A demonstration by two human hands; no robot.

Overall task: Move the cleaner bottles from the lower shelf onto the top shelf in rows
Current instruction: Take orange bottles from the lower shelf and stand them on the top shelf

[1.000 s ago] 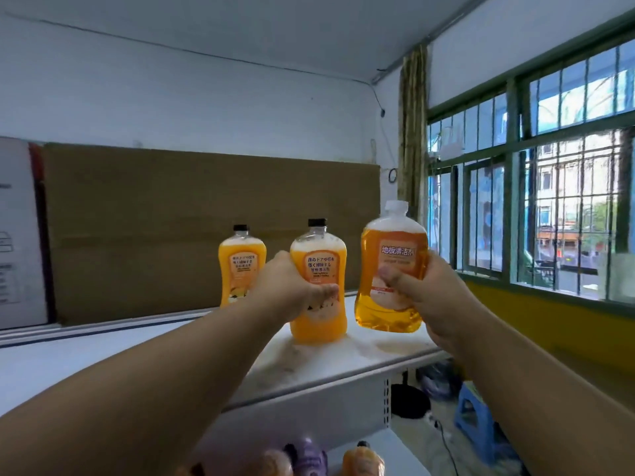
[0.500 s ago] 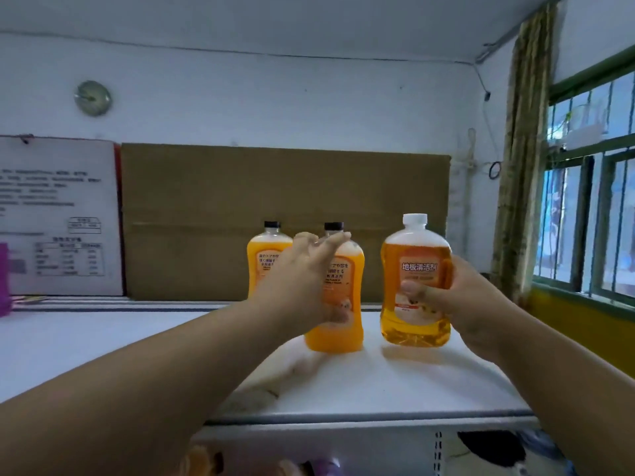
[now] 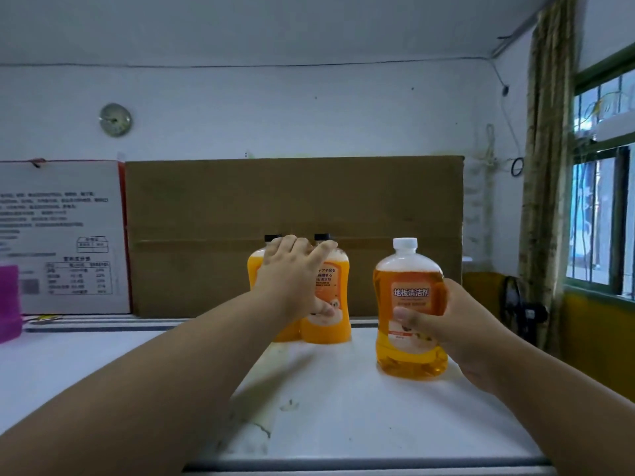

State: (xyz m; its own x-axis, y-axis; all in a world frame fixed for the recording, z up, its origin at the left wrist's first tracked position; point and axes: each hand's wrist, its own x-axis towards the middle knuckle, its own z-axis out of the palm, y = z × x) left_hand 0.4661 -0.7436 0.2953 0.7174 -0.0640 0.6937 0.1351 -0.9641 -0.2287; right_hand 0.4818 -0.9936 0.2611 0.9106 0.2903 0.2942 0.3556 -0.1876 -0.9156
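On the white top shelf (image 3: pixel 343 424) stand three orange cleaner bottles. The right hand (image 3: pixel 457 333) grips the white-cap bottle (image 3: pixel 410 314): its thumb lies across the label and the fingers curl round the right side. This bottle stands upright with its base on the shelf, at about 3 o'clock from the other two and a little nearer to the person. The left hand (image 3: pixel 295 278) has its fingers straight and spread. They rest on the front of the two black-cap bottles, and the thumb touches the right black-cap bottle (image 3: pixel 328 304). The left black-cap bottle (image 3: pixel 256 271) is mostly hidden behind this hand. These two stand side by side, touching or almost touching. Behind them, at 12 o'clock, leans a brown cardboard sheet (image 3: pixel 292 201), and at 9 o'clock of it a white printed box (image 3: pixel 62 235).
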